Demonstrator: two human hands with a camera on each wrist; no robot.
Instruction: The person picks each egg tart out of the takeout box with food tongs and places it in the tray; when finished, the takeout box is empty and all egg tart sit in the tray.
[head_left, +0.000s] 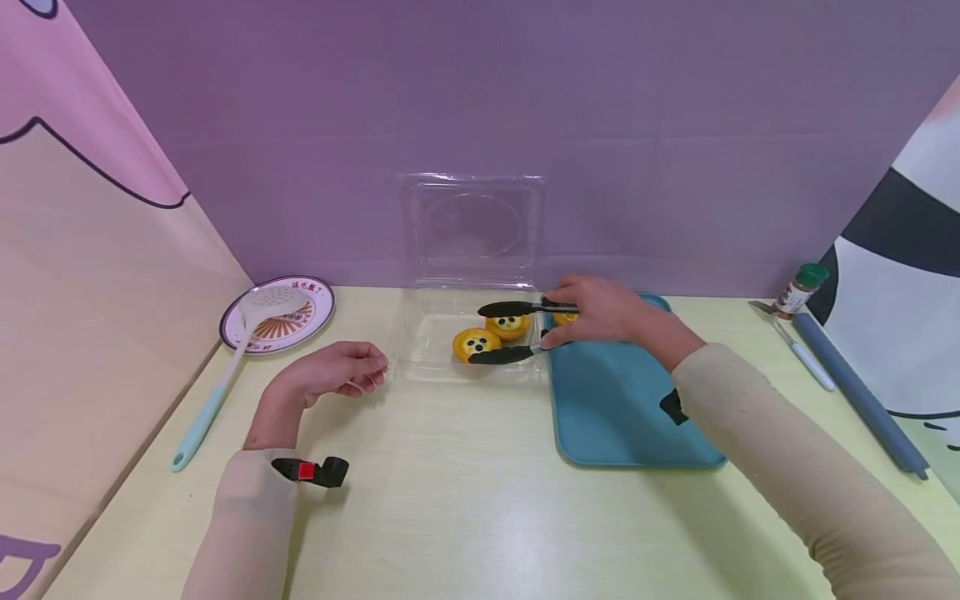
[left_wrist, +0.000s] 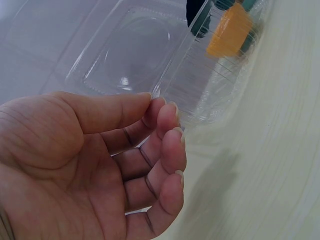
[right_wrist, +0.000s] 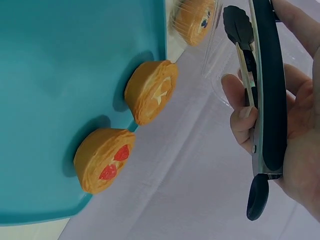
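My right hand [head_left: 600,312] grips black-tipped tongs [right_wrist: 270,90], whose arms are spread apart over a clear plastic container [head_left: 427,342]. Two egg tarts [head_left: 477,343] with dark berries sit in it, between the tong tips; whether the tips touch them I cannot tell. At the container's left edge, my left hand [head_left: 333,371] pinches the rim between thumb and forefinger, the other fingers curled. On the blue tray [head_left: 630,408], the right wrist view shows a tart with strawberry pieces [right_wrist: 107,162] and another with a pale topping [right_wrist: 152,92].
The container's lid [head_left: 472,225] stands raised against the purple backdrop. A slotted skimmer [head_left: 217,400] lies across a patterned plate [head_left: 322,300] at left. At right are a green-capped jar [head_left: 798,292], a white-handled utensil [head_left: 810,362] and a grey-blue bar [head_left: 862,396].
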